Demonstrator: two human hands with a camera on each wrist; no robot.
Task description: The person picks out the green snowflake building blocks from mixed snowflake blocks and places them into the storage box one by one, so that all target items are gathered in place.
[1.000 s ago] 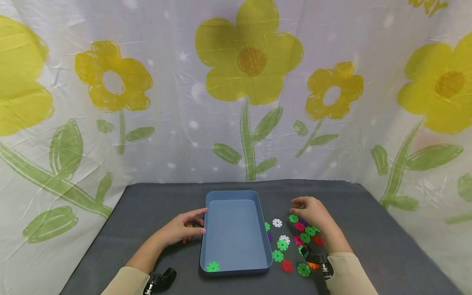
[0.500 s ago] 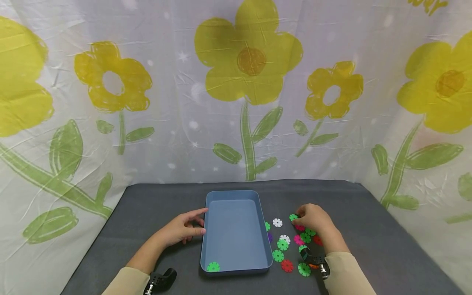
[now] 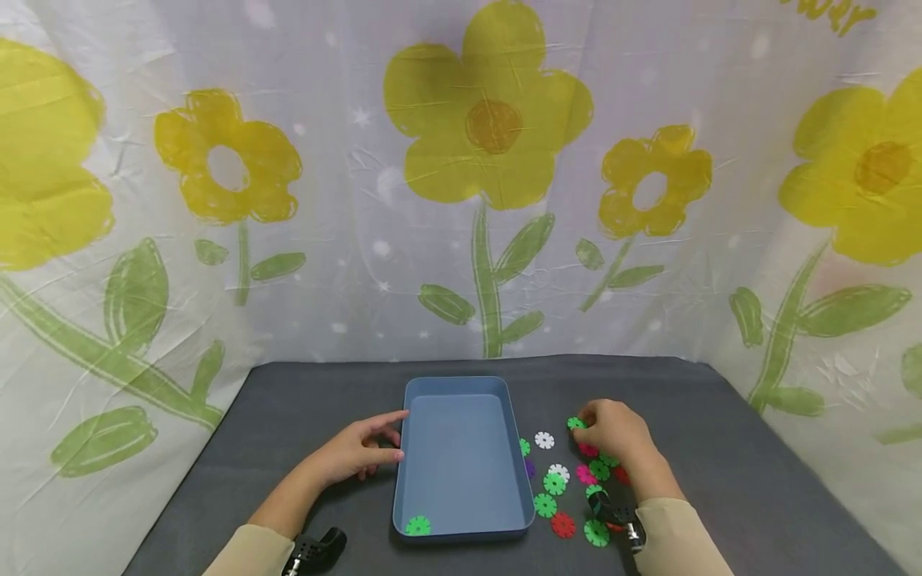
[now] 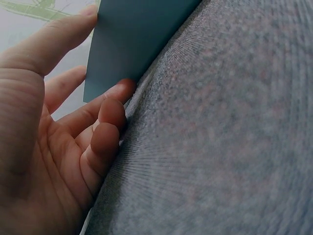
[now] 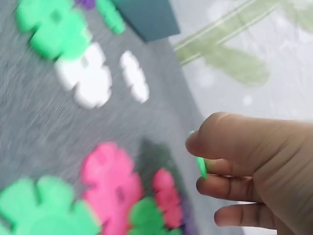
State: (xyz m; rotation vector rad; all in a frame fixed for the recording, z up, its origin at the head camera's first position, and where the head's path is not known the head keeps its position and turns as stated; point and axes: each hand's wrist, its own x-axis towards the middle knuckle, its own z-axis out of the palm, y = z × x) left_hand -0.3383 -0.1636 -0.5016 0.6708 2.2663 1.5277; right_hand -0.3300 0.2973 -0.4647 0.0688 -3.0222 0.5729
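Note:
My left hand [image 3: 358,448] touches the left wall of a blue-grey rectangular tray [image 3: 461,530], with its index finger and thumb at the rim. In the left wrist view the other fingers curl loosely beside the tray wall [image 4: 117,49]. One green snowflake disc [image 3: 418,526] lies in the tray's near left corner. To the tray's right, my right hand [image 3: 618,430] pinches a green snowflake disc [image 5: 200,164] between thumb and fingers. Pink snowflake discs [image 5: 112,188] and green ones lie just beneath it, partly hidden by the hand in the head view.
Several loose discs lie right of the tray, among them a white disc [image 3: 544,440], a red disc [image 3: 563,525] and a purple one against the tray wall. A dark grey cloth [image 3: 756,480] covers the table. A flower-printed curtain [image 3: 331,240] stands behind.
My right hand has come down and slightly right onto the far discs and now pinches a green one. The left hand stays at the tray. The head view has tilted up slightly.

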